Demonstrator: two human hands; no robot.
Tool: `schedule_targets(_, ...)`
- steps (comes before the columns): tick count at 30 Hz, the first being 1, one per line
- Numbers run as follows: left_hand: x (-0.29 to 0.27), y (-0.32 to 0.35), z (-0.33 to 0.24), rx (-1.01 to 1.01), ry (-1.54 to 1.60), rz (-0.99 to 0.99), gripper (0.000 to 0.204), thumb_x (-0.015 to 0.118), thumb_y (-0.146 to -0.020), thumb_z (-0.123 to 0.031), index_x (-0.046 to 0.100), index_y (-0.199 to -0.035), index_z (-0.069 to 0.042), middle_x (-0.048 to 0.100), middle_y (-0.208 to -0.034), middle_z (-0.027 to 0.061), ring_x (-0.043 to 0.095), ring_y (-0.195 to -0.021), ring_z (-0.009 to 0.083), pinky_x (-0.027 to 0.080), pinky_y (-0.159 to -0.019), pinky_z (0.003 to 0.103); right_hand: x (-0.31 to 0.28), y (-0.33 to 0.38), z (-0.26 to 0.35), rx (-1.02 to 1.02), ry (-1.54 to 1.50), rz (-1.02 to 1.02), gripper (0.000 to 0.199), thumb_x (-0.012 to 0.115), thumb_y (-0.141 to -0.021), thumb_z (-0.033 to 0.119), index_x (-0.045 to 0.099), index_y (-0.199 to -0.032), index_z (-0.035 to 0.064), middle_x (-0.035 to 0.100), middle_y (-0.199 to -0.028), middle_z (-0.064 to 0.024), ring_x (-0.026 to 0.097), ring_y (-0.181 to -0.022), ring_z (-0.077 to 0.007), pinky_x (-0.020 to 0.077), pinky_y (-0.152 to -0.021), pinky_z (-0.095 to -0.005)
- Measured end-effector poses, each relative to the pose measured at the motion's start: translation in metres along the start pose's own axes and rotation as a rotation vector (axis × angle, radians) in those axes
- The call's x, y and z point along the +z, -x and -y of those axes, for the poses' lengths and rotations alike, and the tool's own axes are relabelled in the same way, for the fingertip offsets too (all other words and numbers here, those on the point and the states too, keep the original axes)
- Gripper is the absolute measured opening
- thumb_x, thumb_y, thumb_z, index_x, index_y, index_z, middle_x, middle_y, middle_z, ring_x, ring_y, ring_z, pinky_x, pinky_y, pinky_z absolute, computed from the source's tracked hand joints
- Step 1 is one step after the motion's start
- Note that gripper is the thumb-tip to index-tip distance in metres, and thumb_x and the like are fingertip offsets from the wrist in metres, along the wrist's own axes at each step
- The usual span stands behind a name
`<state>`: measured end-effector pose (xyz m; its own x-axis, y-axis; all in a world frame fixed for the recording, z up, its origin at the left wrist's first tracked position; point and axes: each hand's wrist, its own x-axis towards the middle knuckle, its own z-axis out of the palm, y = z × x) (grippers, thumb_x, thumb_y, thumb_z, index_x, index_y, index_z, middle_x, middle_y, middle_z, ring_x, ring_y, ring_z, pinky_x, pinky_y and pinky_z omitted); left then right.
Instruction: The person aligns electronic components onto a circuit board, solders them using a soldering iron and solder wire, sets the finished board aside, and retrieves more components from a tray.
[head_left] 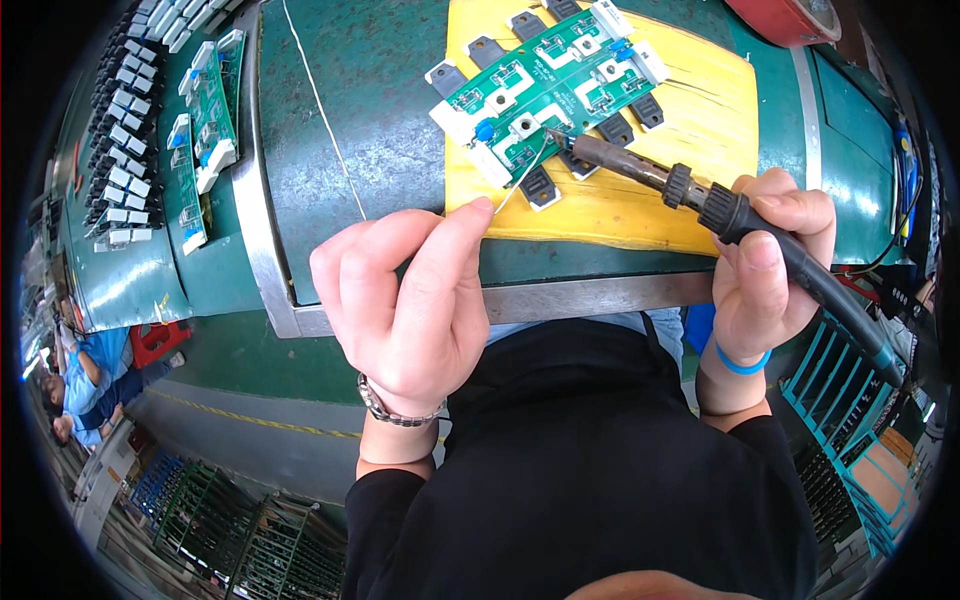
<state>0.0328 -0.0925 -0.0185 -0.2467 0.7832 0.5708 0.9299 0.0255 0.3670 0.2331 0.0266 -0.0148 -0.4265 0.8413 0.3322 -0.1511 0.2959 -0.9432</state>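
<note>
A green circuit board (548,85) with white connectors, blue parts and black flat components along its edges lies on a yellow pad (690,130). My right hand (775,265) is closed round the black handle of a soldering iron (640,170), whose tip meets the board near its lower edge. Between the fingertips of my left hand (410,300) is a thin solder wire (522,178). Its front end reaches the board beside the iron's tip; behind the hand a pale strand runs up toward the table's far side.
More circuit boards (205,140) and rows of black-and-white components (125,150) stand at the left of the green bench (350,90). A red round container (790,18) sits at the far right. Metal edging (590,295) borders the bench. Another person (85,375) sits at far left.
</note>
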Motion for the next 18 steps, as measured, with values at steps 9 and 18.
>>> schedule_targets(9, -0.0055, 0.0064, 0.0028, 0.029, 0.004, -0.062, 0.018, 0.071, -0.079, 0.006, 0.072, -0.095, -0.002, 0.054, -0.081, 0.0033, 0.050, -0.074, 0.0178, 0.038, -0.065, 0.027, 0.0025, 0.0004, -0.0002, -0.054, 0.043, -0.013, 0.026, 0.061, -0.093, 0.021, 0.052, -0.110, 0.0038, 0.050, -0.083, -0.0075, 0.042, -0.067, -0.0097, 0.0354, -0.060, -0.0239)
schedule_targets(18, -0.0047, 0.0062, 0.0035, 0.023, -0.003, -0.049, 0.017, 0.072, -0.079, 0.005, 0.072, -0.094, -0.003, 0.055, -0.080, 0.0034, 0.049, -0.074, 0.0178, 0.038, -0.064, 0.027, 0.0024, 0.0016, -0.0002, -0.018, -0.054, 0.032, 0.026, 0.067, -0.086, 0.008, 0.050, -0.104, 0.0006, 0.055, -0.088, -0.0098, 0.047, -0.073, -0.0098, 0.0380, -0.067, -0.0237)
